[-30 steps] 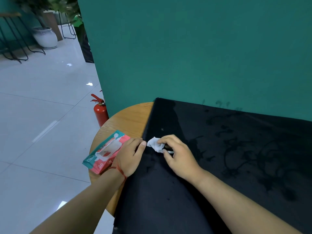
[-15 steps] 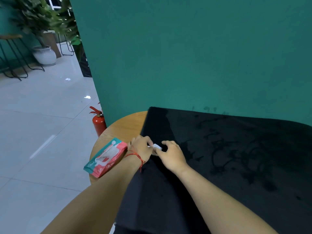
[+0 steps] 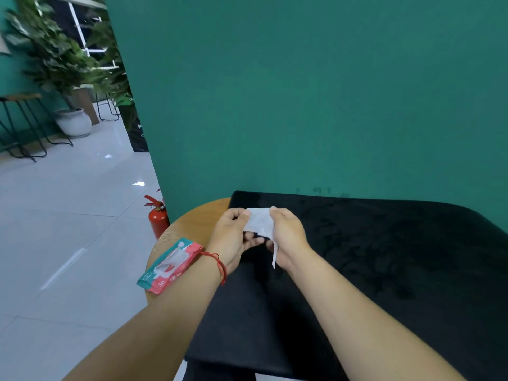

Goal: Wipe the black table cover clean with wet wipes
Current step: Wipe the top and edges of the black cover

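Left hand [image 3: 233, 239] pinches wipe [image 3: 259, 222]; right hand [image 3: 290, 237] too

Both bare forearms reach forward and draw in toward each other, so the two hands meet close together out in front. The left hand [image 3: 232, 239] is turned with its palm toward the other hand, its thumb on top and its fingers [image 3: 254, 241] curled underneath, pinching one edge of a wipe [image 3: 259, 222]. The right hand [image 3: 288, 237] shows its back, with its fingers curled in and gripping the opposite edge. A red string [image 3: 220, 264] circles the left wrist. The wrists are a little apart.
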Action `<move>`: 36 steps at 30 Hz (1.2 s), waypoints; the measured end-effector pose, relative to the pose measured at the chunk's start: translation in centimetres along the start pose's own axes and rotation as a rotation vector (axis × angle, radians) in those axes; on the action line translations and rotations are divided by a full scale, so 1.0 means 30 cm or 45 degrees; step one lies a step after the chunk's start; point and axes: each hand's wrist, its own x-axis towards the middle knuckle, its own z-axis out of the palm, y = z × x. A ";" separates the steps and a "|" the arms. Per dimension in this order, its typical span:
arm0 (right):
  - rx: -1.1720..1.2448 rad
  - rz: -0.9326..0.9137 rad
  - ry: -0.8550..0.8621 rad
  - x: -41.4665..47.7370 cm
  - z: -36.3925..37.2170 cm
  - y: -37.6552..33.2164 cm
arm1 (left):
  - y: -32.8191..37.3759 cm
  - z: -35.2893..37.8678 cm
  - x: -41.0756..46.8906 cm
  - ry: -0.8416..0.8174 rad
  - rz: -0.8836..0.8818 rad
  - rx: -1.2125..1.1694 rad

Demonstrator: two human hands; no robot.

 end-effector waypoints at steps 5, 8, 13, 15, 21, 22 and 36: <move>-0.687 -0.448 -0.140 -0.040 -0.102 0.001 | 0.046 -0.024 -0.041 0.064 0.064 -0.101; -0.692 -0.469 -0.152 -0.078 -0.116 -0.004 | 0.031 -0.005 -0.062 0.126 0.012 -0.241; -0.301 -0.305 -0.040 -0.119 -0.103 -0.043 | -0.006 0.049 -0.156 -0.023 -0.392 -0.600; -0.305 -0.329 0.009 -0.122 -0.112 -0.051 | -0.022 0.057 -0.199 -0.200 -0.505 -0.573; -0.312 -0.340 0.114 -0.123 -0.138 -0.022 | -0.073 0.119 -0.291 -0.287 -0.511 -0.280; -0.301 -0.337 0.146 -0.122 -0.140 -0.011 | -0.076 0.127 -0.306 -0.296 -0.486 -0.272; -0.088 -0.031 0.431 -0.056 -0.143 0.233 | -0.257 0.035 -0.354 0.302 -0.622 -0.282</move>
